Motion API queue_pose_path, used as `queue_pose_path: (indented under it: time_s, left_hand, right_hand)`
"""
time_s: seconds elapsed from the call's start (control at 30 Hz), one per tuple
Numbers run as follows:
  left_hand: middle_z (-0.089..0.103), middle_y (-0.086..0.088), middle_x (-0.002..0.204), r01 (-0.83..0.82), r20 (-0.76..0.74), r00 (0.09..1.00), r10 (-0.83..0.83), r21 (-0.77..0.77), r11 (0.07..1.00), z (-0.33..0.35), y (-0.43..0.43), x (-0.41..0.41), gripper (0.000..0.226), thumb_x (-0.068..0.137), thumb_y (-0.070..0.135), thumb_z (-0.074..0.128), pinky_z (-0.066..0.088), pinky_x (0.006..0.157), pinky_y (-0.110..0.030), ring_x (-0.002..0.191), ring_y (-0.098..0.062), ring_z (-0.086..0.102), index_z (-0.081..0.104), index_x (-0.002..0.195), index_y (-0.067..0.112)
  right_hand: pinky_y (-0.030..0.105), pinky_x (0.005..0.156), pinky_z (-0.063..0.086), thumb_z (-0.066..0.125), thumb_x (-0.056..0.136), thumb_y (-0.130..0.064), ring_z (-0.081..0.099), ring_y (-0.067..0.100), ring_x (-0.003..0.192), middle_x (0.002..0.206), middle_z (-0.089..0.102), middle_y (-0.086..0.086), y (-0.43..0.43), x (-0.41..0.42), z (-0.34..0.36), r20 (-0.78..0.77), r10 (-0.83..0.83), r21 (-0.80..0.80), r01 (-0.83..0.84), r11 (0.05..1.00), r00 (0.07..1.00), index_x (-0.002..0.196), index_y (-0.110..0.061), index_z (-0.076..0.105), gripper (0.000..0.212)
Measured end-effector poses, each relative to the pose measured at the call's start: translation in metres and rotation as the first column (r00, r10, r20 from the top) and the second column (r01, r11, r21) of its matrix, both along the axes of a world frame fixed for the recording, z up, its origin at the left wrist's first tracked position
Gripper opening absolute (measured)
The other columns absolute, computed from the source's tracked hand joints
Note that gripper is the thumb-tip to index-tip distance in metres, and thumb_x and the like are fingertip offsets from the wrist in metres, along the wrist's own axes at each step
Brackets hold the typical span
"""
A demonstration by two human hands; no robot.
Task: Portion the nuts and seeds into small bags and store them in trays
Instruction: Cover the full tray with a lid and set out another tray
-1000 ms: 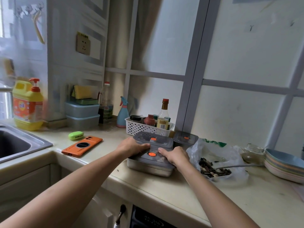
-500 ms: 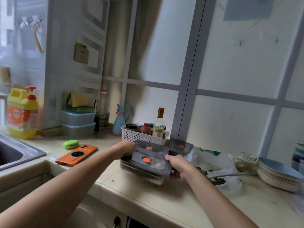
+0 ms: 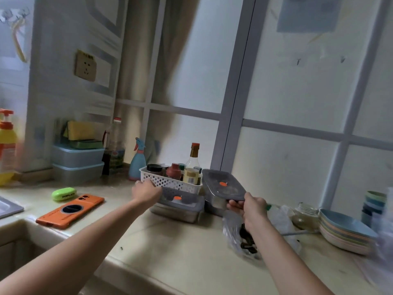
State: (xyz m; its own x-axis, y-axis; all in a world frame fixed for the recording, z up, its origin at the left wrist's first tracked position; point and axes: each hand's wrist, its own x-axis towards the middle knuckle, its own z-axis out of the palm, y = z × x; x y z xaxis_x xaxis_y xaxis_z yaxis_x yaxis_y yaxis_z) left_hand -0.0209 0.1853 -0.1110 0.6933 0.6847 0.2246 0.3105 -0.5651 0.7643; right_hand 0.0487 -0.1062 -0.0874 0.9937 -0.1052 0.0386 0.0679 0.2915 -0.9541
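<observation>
- Kitchen counter [image 3: 180, 248], mid-task: a second ago we saw both hands pressing down the cover of the lidded tray [image 3: 180, 209] at the counter's front edge. Half a second ago they carried it clear of the surface. It now sits further back, touching the white basket [image 3: 170, 182] of bottles.
- The left hand [image 3: 146, 190] stays at that tray's far left corner, beside the basket. The blur keeps us from telling whether its fingers grip the edge or only rest on it.
- The right hand [image 3: 249, 206] has left that tray and now pinches the near corner of a grey lid [image 3: 221, 184], held tilted above the small tray [image 3: 214, 206] just to the right.
- The bag of seeds [image 3: 238, 235] lies on the counter under the right forearm, dark seeds showing through the plastic.
- We read this as one tray sealed and put away and the next being opened for filling. We cannot see what the small tray holds, nor any filled small bags.
</observation>
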Motion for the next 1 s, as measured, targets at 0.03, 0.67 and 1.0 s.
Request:
queue_pose_path:
  time_s: [0.03, 0.67, 1.0]
  left_hand:
    - [0.06, -0.024, 0.122, 0.011, 0.002, 1.0, -0.011, -0.004, 1.0, -0.007, -0.003, 0.003, 0.039, 0.092, 0.028, 0.056, 0.049, 0.097, -0.039, 0.111, -0.038, 0.057, 0.058, 0.123, 0.006]
    - [0.066, -0.021, 0.103, 0.147, 0.165, 0.982, -0.09, -0.375, 0.915, -0.029, 0.015, 0.026, 0.016, 0.092, 0.006, 0.061, 0.045, 0.065, -0.03, 0.086, -0.028, 0.059, 0.059, 0.108, 0.003]
    - [0.06, -0.018, 0.09, 0.092, -0.045, 0.992, -0.116, -0.368, 0.925, 0.0, -0.002, -0.026, 0.02, 0.094, 0.015, 0.044, 0.053, 0.062, -0.034, 0.075, -0.031, 0.059, 0.06, 0.094, 0.004]
  right_hand:
    - [0.033, 0.044, 0.057, 0.042, 0.107, -0.007, 0.067, 0.027, 0.044, 0.063, 0.06, 0.019, 0.001, 0.002, -0.004, 0.005, -0.059, 0.02, 0.059, 0.998, 0.998, 0.095, 0.009, 0.057, 0.025]
    - [0.025, 0.052, 0.057, 0.041, 0.099, 0.002, 0.071, 0.026, 0.066, 0.091, 0.066, 0.017, 0.056, 0.029, -0.021, -0.108, 0.103, -0.126, -0.117, 0.985, 0.989, 0.093, 0.004, 0.058, 0.018]
    - [0.028, 0.053, 0.042, 0.058, 0.093, -0.024, 0.055, 0.025, 0.062, 0.078, 0.065, 0.011, 0.071, -0.004, -0.035, -0.03, 0.16, -0.677, -0.137, 0.723, 0.987, 0.083, -0.005, 0.066, 0.023]
